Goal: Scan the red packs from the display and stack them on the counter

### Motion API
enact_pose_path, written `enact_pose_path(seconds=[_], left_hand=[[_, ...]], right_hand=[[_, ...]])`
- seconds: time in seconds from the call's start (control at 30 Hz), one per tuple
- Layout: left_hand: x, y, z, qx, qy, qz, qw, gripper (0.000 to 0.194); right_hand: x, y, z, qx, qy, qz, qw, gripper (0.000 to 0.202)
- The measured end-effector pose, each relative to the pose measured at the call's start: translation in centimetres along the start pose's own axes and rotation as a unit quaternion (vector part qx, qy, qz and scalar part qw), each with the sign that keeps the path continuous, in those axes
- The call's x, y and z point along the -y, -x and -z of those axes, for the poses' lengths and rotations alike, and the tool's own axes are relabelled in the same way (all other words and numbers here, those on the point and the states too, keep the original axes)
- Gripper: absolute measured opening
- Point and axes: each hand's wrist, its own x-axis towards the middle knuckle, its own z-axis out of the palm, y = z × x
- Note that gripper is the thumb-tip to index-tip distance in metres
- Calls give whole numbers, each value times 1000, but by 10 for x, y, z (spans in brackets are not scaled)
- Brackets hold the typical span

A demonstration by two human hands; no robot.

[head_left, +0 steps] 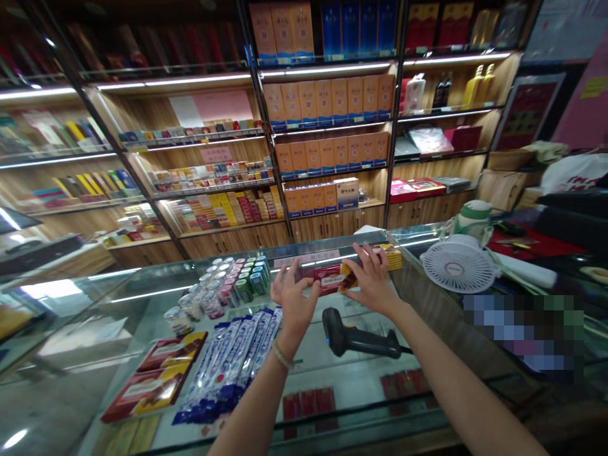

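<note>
Above the glass counter, my left hand (297, 301) pinches the left end of a red-and-yellow snack packet (329, 280) between thumb and forefinger, its other fingers raised. My right hand (373, 282) grips the packet's right end and covers part of it. Just beyond the right hand lies a row of yellow packets (393, 258), partly hidden by the fingers. A black handheld barcode scanner (358, 335) rests on the glass below both hands, a little toward me. Its handle points right, with a cable running under my right forearm.
Blue-and-white stick packs (232, 361) and larger red-and-yellow packets (159, 373) lie on the left of the counter (304, 370). Behind them stand several small cans and jars (230, 285). A white fan (458, 265) and a green-and-white jug (475, 218) are at the right. Stocked shelves (332, 126) line the back wall.
</note>
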Motion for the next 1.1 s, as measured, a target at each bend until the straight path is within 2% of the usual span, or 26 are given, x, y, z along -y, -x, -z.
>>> enact_pose_path(seconds=[0.2, 0.37, 0.4, 0.5, 0.57, 0.67, 0.77, 0.93, 1.1], left_hand=[[8, -3, -7, 19, 0, 4, 1000, 18], [11, -6, -9, 46, -58, -1, 997, 22], [10, -7, -8, 50, -75, -16, 996, 29], [3, -13, -1, 52, -128, -100, 985, 78], [-5, -17, 4, 51, -157, -168, 972, 88], [-18, -26, 5, 53, -173, -219, 959, 84], [-29, -35, -2, 49, -171, -237, 955, 73], [-45, -45, -25, 65, -151, -260, 951, 67], [-59, -59, -54, 98, -125, -272, 949, 59]], right_hand=[[-13, 3, 5, 41, -2, -24, 999, 74], [-16, 0, 11, 52, 1, -24, 998, 71], [-18, -2, 14, 52, 2, -25, 998, 70], [-27, -9, 22, 47, 8, -30, 998, 67], [-35, -15, 29, 45, 12, -22, 999, 66], [-46, -21, 39, 47, 18, -2, 999, 65], [-57, -24, 48, 54, 24, 5, 998, 65], [-85, -19, 54, 86, 35, -3, 996, 67], [-127, -19, 56, 149, 44, 3, 988, 65]])
